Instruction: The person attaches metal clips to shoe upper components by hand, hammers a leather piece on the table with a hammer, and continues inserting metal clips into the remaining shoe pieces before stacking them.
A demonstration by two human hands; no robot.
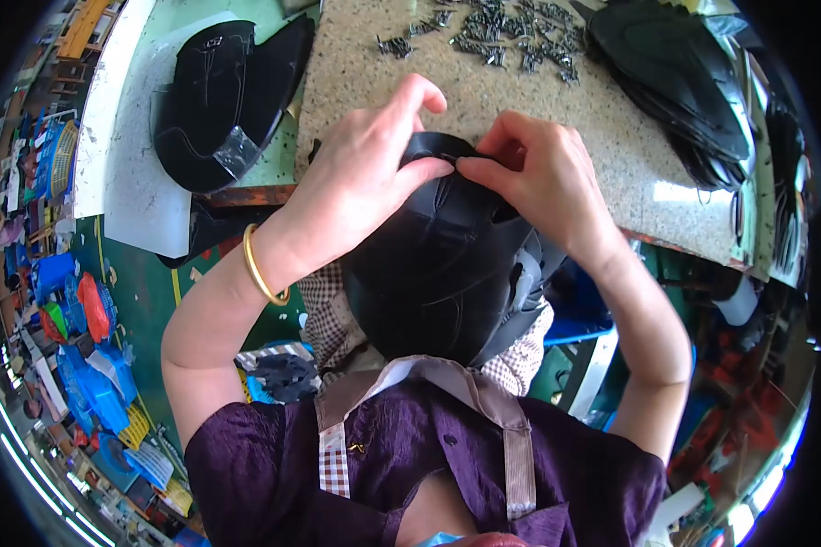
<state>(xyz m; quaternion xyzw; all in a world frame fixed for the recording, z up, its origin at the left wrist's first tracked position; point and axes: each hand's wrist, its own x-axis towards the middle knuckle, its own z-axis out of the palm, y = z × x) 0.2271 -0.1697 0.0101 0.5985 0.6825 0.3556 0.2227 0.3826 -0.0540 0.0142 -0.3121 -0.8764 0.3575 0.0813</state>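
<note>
A large black, smooth piece [429, 283] lies over my lap, its far edge up against the table. My left hand [365, 173], with a gold bangle on the wrist, has its thumb pressed on the piece's upper edge while the index finger is raised and bent. On the other side my right hand [547, 173] pinches that same edge between thumb and fingers. The two thumb tips almost meet above a small slit. Whether something small sits between them is too fine to make out.
Small dark metal parts [520, 36] lie scattered on the speckled tabletop [648, 196]. Flat black pieces are stacked at the right [675, 82], and others rest at the left [210, 100]. Blue bins [96, 383] stand on the floor at far left.
</note>
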